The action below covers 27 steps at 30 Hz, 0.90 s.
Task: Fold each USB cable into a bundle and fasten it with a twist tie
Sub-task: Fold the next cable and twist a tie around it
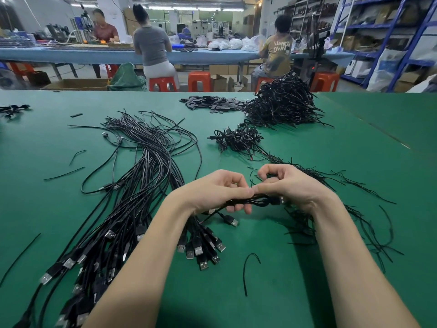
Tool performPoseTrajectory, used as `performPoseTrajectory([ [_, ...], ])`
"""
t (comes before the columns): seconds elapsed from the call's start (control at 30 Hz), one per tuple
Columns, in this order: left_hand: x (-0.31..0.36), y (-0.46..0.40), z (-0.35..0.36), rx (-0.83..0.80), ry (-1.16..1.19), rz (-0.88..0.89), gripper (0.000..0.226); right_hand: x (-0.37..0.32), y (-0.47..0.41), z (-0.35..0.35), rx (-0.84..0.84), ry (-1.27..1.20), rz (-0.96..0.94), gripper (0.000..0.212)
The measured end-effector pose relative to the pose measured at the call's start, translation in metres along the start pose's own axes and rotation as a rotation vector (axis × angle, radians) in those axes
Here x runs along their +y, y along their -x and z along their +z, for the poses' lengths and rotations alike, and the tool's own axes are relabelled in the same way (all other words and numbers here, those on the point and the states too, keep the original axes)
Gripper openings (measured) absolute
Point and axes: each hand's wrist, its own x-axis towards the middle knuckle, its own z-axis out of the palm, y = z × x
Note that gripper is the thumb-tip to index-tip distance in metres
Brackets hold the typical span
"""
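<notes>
While both curl, left hand (pixel 220 190), right hand (pixel 287 185) round glossy black cable bundle (pixel 250 201).

The green table cover (pixel 295 292) is looking matt and slightly grainy, like a rubber mat. The loose USB cables (pixel 146 166) at 9 o'clock are showing smooth black plastic sheathing with a faint sheen, and their plugs (pixel 197 250) are gleaming with bright bare metal shells on matt black plastic bodies. The twist ties (pixel 354 223) at 3 o'clock are appearing thin, black and dull. The stools (pixel 199 80) at 12 o'clock are shining as glossy orange plastic.
</notes>
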Motion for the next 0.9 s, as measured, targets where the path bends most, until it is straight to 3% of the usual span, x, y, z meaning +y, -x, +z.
performPoseTrajectory([
  [0.1,0.000,-0.004,0.004,0.043,-0.216,-0.015,0.013,-0.010,0.001,0.002,0.069,0.201,-0.036,0.035],
  [0.23,-0.003,-0.012,0.009,0.334,-0.354,0.037,0.016,-0.017,-0.008,0.017,0.369,0.397,-0.148,0.035],
  [0.33,-0.006,-0.019,0.014,0.595,-0.414,0.068,0.018,-0.015,-0.017,0.033,0.523,0.299,-0.203,0.041],
  [0.4,-0.008,-0.022,0.016,0.691,-0.302,0.074,0.014,-0.013,-0.022,0.040,0.580,0.202,-0.219,0.048],
  [0.53,-0.009,-0.021,0.014,0.742,-0.076,0.069,0.007,-0.014,-0.024,0.044,0.530,-0.025,-0.278,0.053],
  [0.63,-0.008,-0.019,0.010,0.781,-0.014,0.071,0.016,-0.013,-0.025,0.043,0.481,-0.112,-0.293,0.054],
  [0.8,-0.005,-0.016,0.007,0.796,-0.016,0.139,0.011,-0.013,-0.024,0.038,0.402,-0.157,-0.311,0.054],
  [0.9,-0.006,-0.017,0.006,0.853,-0.141,0.212,0.007,-0.011,-0.017,0.032,0.376,-0.105,-0.300,0.043],
])
